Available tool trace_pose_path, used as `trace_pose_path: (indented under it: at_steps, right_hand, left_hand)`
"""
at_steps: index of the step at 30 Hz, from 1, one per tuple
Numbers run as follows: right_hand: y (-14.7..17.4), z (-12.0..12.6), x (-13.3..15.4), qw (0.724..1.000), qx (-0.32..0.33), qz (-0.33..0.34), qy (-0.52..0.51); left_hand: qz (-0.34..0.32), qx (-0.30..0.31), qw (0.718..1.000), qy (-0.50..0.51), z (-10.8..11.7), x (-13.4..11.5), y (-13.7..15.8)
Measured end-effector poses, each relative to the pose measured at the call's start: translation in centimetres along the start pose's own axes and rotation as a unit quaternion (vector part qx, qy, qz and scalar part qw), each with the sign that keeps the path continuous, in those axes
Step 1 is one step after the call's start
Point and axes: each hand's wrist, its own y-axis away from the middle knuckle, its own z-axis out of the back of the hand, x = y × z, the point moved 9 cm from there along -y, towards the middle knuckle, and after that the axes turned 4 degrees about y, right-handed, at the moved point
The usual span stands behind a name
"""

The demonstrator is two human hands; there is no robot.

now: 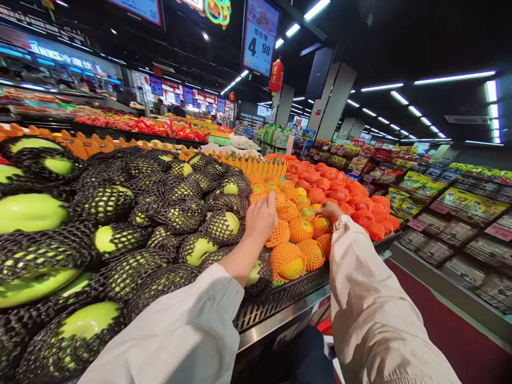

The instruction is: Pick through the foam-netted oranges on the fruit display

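I stand at a supermarket fruit display. My left hand reaches over the pile of yellow-orange mangoes in orange foam nets and rests on one, fingers curled on it. My right hand also lies on the netted fruit a little further right, mostly hidden behind my white sleeve. To the left lie large green mangoes in black foam nets. Beyond the yellow fruit sit redder fruits in red-orange nets.
The fruit sits in black crates on a metal-edged stand. A yellow divider fence runs behind the piles. Shelves of packaged goods line an aisle with red flooring on the right. A price sign hangs overhead.
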Motion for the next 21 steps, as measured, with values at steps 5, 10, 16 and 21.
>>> trace_pose_path:
  at_steps: [5, 10, 16, 21]
  right_hand:
    - [2.0, 4.2, 3.4, 0.968, -0.09, 0.024, 0.233]
    - [5.4, 12.3, 9.9, 0.963, -0.239, 0.065, 0.109]
    - [7.1, 13.5, 14.1, 0.809, -0.278, 0.057, -0.514]
    - [4.7, 3.9, 17.7, 0.627, -0.053, 0.046, -0.776]
  left_hand:
    - [0.027, 0.001, 1.0, 0.007, -0.1, 0.6, 0.0]
    - [0.068, -0.047, 0.996, 0.027, 1.1, 1.2, 0.1]
    - [0.034, -0.085, 0.993, 0.068, 2.2, 1.0, 0.5]
    - [0.064, -0.034, 0.995, 0.075, 1.0, 1.4, 0.1]
